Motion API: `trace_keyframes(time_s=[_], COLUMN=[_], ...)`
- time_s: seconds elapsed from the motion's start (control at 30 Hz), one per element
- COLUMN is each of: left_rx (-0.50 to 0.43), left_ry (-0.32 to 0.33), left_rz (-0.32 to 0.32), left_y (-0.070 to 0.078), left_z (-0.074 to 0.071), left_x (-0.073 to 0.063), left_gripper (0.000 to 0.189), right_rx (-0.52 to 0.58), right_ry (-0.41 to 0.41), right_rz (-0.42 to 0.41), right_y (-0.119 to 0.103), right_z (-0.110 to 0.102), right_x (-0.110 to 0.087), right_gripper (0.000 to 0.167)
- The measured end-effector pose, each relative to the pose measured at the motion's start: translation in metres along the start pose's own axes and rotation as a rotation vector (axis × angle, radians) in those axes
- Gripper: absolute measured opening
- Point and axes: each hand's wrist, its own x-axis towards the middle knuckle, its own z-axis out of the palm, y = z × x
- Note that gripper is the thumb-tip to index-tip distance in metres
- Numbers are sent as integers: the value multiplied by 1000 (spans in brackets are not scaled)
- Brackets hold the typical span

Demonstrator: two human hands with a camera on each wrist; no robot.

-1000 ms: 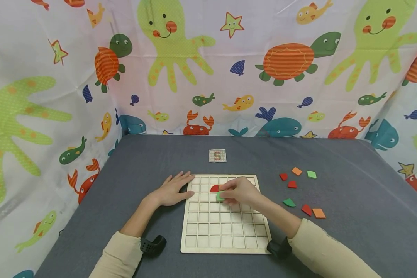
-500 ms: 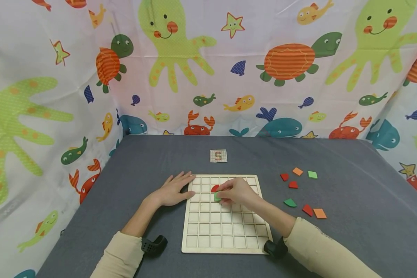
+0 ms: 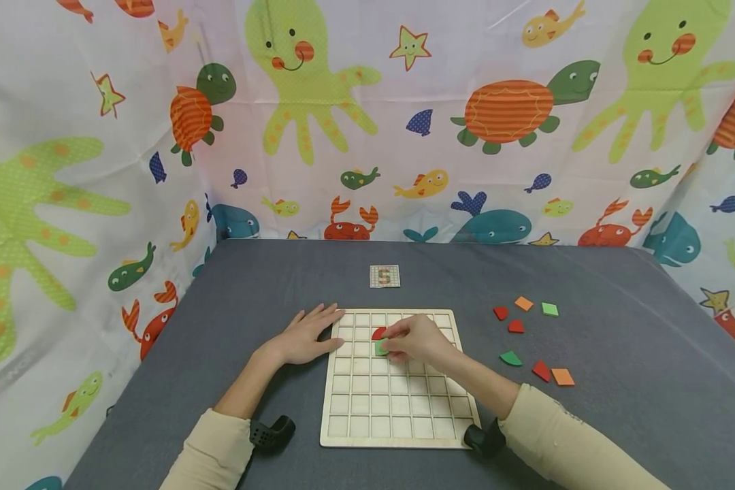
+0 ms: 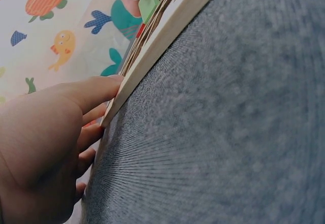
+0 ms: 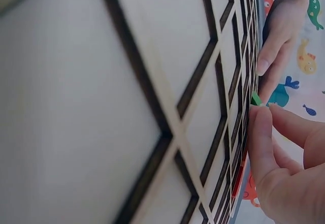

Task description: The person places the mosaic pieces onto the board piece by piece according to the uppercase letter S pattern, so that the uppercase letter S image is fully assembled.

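Observation:
A light green square tile [image 3: 380, 348] is pinched between the thumb and fingers of my right hand [image 3: 421, 339], over the upper part of a wooden grid board [image 3: 350, 427]. In the left wrist view the green tile [image 4: 148, 4] stands tilted at the board's surface. Just beyond it, a red rounded piece [image 3: 378, 333] lies in a cell, partly hidden by the fingers. My left hand [image 3: 306, 338] lies with fingers spread at the board's left edge. Its thumb touches the rim, as the left wrist view of that hand [image 4: 45, 132] shows.
Loose tiles lie to the right of the board: a green rounded piece [image 3: 511, 358], an orange square [image 3: 562, 377], a light green square [image 3: 549, 309] and several red and orange ones. A small card [image 3: 384, 276] with an S-like pattern lies behind the board. A patterned curtain [image 3: 355, 136] surrounds the grey table.
My right hand has moved slightly left with the green tile, now just in front of the red piece. My left hand stays at the board's edge.

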Motion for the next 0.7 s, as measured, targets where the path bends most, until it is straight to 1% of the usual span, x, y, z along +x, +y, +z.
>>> trace_keyframes(time_s=[0.23, 0.33, 0.53, 0.7], left_rx=[5, 6, 9, 20], left_ry=[1, 3, 5, 0], left_rz=[-6, -6, -5, -10], left_y=[0, 1, 0, -2], left_z=[0, 0, 0, 1], left_x=[0, 0, 0, 1], left_gripper=[65, 65, 64, 65], right_rx=[-119, -151, -171, -157], right_ry=[5, 7, 5, 2], right_rz=[-36, -54, -66, -61], right_y=[-1, -1, -2, -2], right_z=[-1, -1, -1, -2], right_x=[-2, -3, -4, -3], right_gripper=[24, 26, 28, 27])
